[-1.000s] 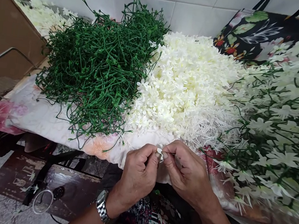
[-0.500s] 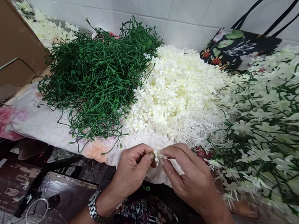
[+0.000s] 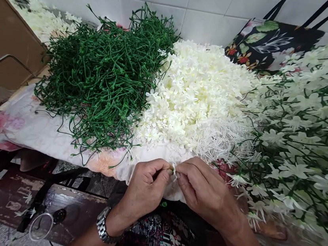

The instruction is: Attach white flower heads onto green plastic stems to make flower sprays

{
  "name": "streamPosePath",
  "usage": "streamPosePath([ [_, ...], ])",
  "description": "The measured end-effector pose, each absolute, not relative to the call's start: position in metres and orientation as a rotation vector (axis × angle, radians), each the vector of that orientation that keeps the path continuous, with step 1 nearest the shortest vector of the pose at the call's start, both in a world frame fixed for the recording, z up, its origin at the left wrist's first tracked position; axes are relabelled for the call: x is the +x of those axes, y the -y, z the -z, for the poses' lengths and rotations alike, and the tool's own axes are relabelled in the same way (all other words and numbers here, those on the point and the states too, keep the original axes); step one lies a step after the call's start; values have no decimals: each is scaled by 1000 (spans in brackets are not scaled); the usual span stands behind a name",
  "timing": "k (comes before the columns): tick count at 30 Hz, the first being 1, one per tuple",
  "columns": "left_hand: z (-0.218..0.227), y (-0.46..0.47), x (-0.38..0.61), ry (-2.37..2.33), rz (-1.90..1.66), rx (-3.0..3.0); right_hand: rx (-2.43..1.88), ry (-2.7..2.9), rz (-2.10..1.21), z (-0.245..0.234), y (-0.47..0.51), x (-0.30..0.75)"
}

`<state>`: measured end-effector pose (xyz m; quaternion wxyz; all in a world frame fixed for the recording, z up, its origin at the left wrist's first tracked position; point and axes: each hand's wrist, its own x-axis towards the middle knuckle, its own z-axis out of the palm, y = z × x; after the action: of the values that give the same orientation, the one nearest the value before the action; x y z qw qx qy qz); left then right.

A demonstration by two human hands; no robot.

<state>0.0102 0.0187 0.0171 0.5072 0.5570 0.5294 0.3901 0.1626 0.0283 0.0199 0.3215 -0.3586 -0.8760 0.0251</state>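
Note:
My left hand (image 3: 144, 188) and my right hand (image 3: 203, 191) meet at the near edge of the cloth, fingertips pinched together on a small white flower (image 3: 174, 171). A wristwatch (image 3: 102, 227) sits on my left wrist. Just beyond my hands lies a big heap of loose white flowers (image 3: 197, 95). Left of that heap is a tangled pile of green stems (image 3: 101, 71). On the right, finished sprays of white flowers on green stems (image 3: 303, 132) are piled high.
A flowered cloth (image 3: 32, 126) covers the work surface. A dark floral bag (image 3: 269, 42) leans on the tiled wall behind. More white flowers (image 3: 36, 15) lie at the back left by a brown board (image 3: 6, 40). A dark low board (image 3: 43, 204) with a ring lies on the floor.
My hands stay pinched together on the small flower, fingers shifting slightly. The view tipped down a little and back up.

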Motion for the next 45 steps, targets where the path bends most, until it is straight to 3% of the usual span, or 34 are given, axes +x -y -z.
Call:
streamPosePath([
  [14,-14,-16,12,-1342,-966,1424,-939,2285,-156,-16,-29,157],
  [24,-8,-11,4,-1086,-1119,898,-1033,1977,-381,-30,-20,171],
  [45,-11,-7,10,-1261,-1265,1281,-989,1977,-441,-21,-16,149],
])
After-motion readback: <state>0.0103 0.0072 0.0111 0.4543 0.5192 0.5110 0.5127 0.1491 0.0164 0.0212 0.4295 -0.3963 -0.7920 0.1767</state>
